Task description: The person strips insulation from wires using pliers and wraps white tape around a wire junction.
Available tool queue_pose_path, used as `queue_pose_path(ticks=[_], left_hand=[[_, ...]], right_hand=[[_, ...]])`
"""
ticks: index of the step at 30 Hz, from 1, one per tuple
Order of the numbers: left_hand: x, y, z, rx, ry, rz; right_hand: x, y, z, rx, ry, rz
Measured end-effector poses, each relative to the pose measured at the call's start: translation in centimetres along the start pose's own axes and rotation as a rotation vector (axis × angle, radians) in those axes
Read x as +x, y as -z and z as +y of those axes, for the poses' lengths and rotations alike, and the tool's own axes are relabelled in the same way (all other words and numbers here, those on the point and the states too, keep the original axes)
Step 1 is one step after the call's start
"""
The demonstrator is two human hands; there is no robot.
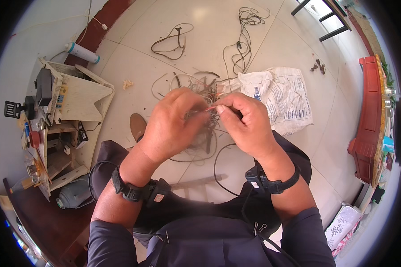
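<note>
A thin red wire [210,107] spans the small gap between my two hands. My right hand [249,122] is closed, pinching the wire between thumb and forefinger. My left hand [171,124] is curled at the wire's other end, but its fingers are smeared by motion, so their grip is unclear. Under and beyond both hands lies a tangled heap of grey and black cables [192,86] on the floor, partly hidden by the hands. Right of the heap, a crumpled white woven sack [289,98] with printing lies flat.
Farther off lie a black cable loop [167,55] and a long tangle of black cord [245,49]. At left stands a worn wooden cabinet [82,95] with a white cylinder [82,53] behind it. Reddish-brown furniture [369,120] lines the right side. A black stool [327,20] is far right.
</note>
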State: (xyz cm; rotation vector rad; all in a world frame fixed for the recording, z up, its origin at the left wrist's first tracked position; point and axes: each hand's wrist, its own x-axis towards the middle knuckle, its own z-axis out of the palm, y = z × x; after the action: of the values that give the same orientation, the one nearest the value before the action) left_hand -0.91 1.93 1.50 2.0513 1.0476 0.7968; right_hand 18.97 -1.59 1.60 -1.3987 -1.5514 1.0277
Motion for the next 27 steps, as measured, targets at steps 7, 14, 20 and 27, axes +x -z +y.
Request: queue_pose_path(ticks=[7, 14, 20, 27], left_hand=[[-0.4, 0.4, 0.5, -0.191, 0.224, -0.048], [-0.6, 0.5, -0.2, -0.670, 0.472, -0.185], [-0.6, 0.0, -0.4, -0.881, 0.477, -0.199], [-0.8, 0.5, -0.8, -0.892, 0.487, -0.226]], right_hand=[[0.2, 0.1, -0.1, 0.001, -0.025, -0.023], [0.3, 0.3, -0.3, -0.002, -0.016, -0.031], [0.4, 0.4, -0.1, 0.031, -0.021, -0.036], [0.0, 0.2, -0.1, 0.097, 0.067, -0.040]])
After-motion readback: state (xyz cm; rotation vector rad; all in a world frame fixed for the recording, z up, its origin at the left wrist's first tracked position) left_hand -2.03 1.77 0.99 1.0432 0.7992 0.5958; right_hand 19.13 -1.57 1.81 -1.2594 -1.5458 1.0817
